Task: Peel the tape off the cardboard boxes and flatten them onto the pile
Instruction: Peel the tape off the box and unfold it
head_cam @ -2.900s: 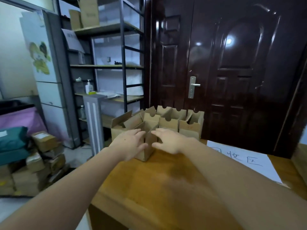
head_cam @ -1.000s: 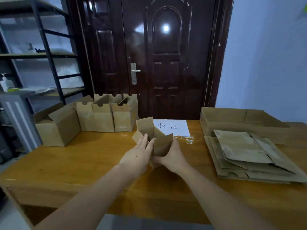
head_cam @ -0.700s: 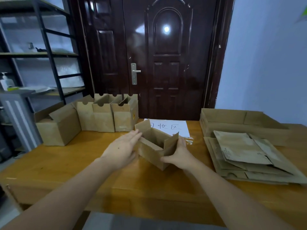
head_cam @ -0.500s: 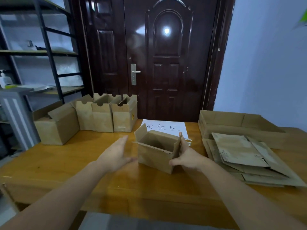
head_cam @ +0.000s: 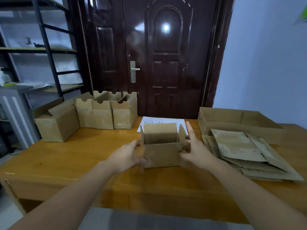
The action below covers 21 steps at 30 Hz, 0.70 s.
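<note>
We see an open cardboard box (head_cam: 162, 152) standing upright at the middle of the wooden table (head_cam: 74, 156), its flaps raised, with our left hand (head_cam: 125, 156) pressed flat against its nine o'clock side and our right hand (head_cam: 196, 151) against its three o'clock side, fingers mostly straight, index finger pointing up. At three o'clock from it lies the pile of flattened cardboard (head_cam: 245, 153), a shallow cardboard tray (head_cam: 235, 121) just behind that. At ten o'clock, well apart, stands a row of open boxes (head_cam: 93, 115) before the dark door (head_cam: 166, 55), and a white sheet of paper (head_cam: 162, 121) shows behind the held box.
</note>
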Each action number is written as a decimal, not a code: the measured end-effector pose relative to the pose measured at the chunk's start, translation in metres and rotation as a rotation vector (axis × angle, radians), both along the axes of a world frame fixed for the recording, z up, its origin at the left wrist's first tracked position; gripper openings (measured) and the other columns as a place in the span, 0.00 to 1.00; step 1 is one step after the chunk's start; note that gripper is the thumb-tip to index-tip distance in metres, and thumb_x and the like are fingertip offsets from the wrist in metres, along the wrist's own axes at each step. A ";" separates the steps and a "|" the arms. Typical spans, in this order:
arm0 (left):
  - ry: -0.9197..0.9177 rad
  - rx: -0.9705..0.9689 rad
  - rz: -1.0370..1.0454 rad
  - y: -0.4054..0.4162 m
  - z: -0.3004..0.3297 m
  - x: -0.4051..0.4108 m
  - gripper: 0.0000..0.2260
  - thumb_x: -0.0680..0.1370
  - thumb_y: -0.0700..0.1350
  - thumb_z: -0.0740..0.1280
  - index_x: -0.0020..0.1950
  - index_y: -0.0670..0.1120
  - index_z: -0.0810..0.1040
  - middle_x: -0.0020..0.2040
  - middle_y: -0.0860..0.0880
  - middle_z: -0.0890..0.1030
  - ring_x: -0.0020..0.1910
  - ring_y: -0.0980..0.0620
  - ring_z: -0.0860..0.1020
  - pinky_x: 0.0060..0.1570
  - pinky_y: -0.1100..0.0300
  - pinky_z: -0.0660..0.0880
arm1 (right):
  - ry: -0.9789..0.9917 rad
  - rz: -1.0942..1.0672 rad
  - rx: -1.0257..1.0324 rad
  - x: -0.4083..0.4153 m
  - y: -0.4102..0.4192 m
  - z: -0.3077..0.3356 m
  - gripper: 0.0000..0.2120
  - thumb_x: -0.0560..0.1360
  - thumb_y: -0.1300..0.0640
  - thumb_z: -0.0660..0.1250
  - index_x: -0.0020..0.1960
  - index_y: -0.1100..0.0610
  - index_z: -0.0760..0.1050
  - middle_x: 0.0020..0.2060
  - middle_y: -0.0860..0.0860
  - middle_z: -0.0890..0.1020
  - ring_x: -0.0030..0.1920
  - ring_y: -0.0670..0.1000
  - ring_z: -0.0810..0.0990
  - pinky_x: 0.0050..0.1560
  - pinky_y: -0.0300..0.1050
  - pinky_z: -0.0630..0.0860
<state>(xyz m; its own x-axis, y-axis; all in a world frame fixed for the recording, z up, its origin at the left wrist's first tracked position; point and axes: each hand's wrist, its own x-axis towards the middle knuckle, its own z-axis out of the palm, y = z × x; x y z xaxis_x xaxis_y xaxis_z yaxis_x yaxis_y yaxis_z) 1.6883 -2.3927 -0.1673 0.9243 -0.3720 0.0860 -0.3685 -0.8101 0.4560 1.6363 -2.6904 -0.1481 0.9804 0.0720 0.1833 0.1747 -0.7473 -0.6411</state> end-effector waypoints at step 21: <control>-0.079 -0.425 0.071 -0.007 0.014 0.001 0.23 0.79 0.51 0.71 0.69 0.53 0.63 0.58 0.56 0.77 0.59 0.56 0.76 0.59 0.59 0.74 | 0.057 -0.056 -0.189 -0.008 0.000 -0.001 0.62 0.61 0.53 0.86 0.75 0.32 0.42 0.77 0.51 0.67 0.72 0.55 0.73 0.58 0.48 0.80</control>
<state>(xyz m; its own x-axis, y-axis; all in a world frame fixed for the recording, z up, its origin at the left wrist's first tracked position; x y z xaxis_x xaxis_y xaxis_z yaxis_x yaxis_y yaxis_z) 1.6894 -2.4002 -0.1538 0.9305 -0.2242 0.2897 -0.3663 -0.5807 0.7270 1.6284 -2.6904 -0.1490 0.9922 0.0446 0.1162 0.0969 -0.8626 -0.4965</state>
